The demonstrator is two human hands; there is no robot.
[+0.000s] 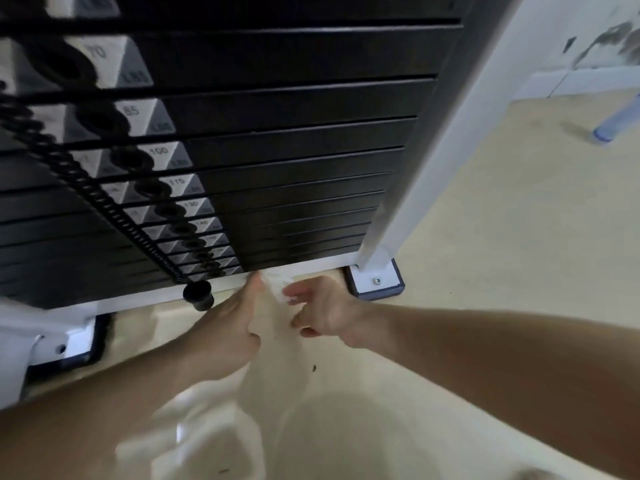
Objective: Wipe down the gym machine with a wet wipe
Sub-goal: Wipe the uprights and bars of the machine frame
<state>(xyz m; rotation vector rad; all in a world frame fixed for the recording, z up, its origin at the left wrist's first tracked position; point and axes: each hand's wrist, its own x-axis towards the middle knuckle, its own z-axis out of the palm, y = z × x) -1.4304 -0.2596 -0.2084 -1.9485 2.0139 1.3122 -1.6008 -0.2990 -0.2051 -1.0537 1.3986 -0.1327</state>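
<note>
Nearest: two bare forearms, in from the lower corners, converging toward the white base rail of the gym machine.

Left grip: just short of the rail, below its middle. Back of hand up, fingers curled under, thumb straight and aimed up at the rail, tip at the left end of the wet wipe. Actual hold on the wipe: cannot tell, blurred.

Right grip: equally near the rail, toward its right end. Knuckles turned left, fingers curled, forefinger and thumb pinching the wipe's right end.

Wet wipe: white, small, crumpled, between the two grips and directly in front of the rail. Long axis roughly along the rail, slanting from upper left down to lower right. Contact with the rail: not determinable.

Just in front of the rail, left of its middle: black selector pin, hanging on a black coiled cord.

At the rail's right end: foot plate with one bolt, and a white upright post rising from it.

Directly above the rail: black weight plates, grey labels reading 70, 85, 100, 115, 130.

Under and beyond the rail: beige floor. Well beyond the rail's right end: pale blue cylindrical item, too blurred to identify.
</note>
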